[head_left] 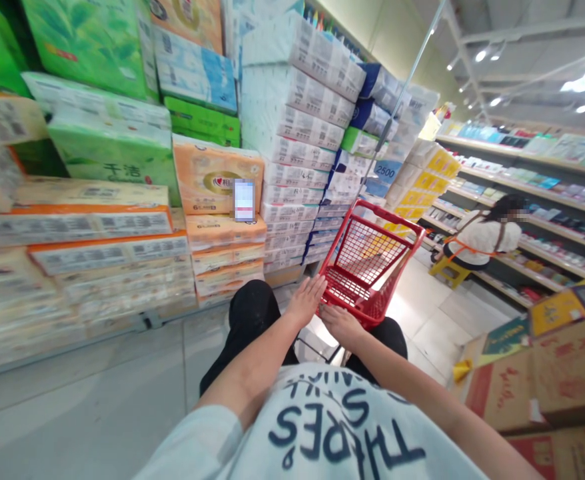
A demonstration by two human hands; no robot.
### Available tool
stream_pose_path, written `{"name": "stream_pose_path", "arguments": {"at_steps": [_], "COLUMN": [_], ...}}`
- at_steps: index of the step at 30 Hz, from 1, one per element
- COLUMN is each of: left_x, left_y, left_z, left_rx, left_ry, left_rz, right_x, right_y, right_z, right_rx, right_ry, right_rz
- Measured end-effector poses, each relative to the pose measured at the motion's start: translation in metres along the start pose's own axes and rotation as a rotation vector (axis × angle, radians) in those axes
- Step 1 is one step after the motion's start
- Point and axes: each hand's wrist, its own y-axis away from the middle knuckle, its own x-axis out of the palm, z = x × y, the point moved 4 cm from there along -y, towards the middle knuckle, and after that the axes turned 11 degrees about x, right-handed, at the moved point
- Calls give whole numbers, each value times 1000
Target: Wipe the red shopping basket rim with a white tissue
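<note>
Several tall stacks of tissue packs filled my left view, green, orange and white. Long shelves of small goods ran along the right, cardboard boxes nearer, lower right. By the shelves, a person in a white top sat on a yellow stool.

Red cart stood just ahead of the wearer's knees, between stacks and shelves. Handling, my judgement: light, stiff plastic, not fragile; thin mesh might flex a bit, smooth rim could slip under damp palms. Best hold: both hands spread on the near edge, not the mesh. Looks: glossy red, gridded walls, thick rounded rim. Couldn't make out wheels.

Left hand: palm down, fingers nearly straight and close together, tips at the cart's near edge. Right hand: just beside it, also palm down, fingers slightly bent, tips near that edge too. Saw no loose item in either. Undersides were hidden, so I couldn't tell grip from rest.

Smallest: a pale blurred rectangle in front of the orange packs, contents unreadable.
</note>
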Motion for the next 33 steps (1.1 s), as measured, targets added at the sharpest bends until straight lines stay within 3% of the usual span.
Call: {"name": "stream_pose_path", "arguments": {"at_steps": [7, 11, 16, 22, 26, 30, 33], "left_x": [1, 0, -2, -4, -5, -4, -3], "left_y": [-1, -1, -1, -1, -1, -1, -2], "left_z": [0, 0, 0, 0, -1, -1, -1], "left_rx": [-12, -17, -17, -32, -36, -26, -25], "left_ry": [11, 16, 19, 21, 31, 27, 11], "left_rz": [12, 16, 13, 11, 7, 4, -4], "right_x": [12, 6, 8, 5, 12, 14, 12], "right_y": [6, 8, 14, 22, 24, 26, 26], "right_z": [2, 1, -2, -4, -6, -7, -8], "right_rx": [16, -9, 27, 25, 71, 140, 195], "right_ry": [-22, -15, -18, -43, -62, -90, -101], "right_rz": [75, 13, 75, 1, 89, 44, 128]}}
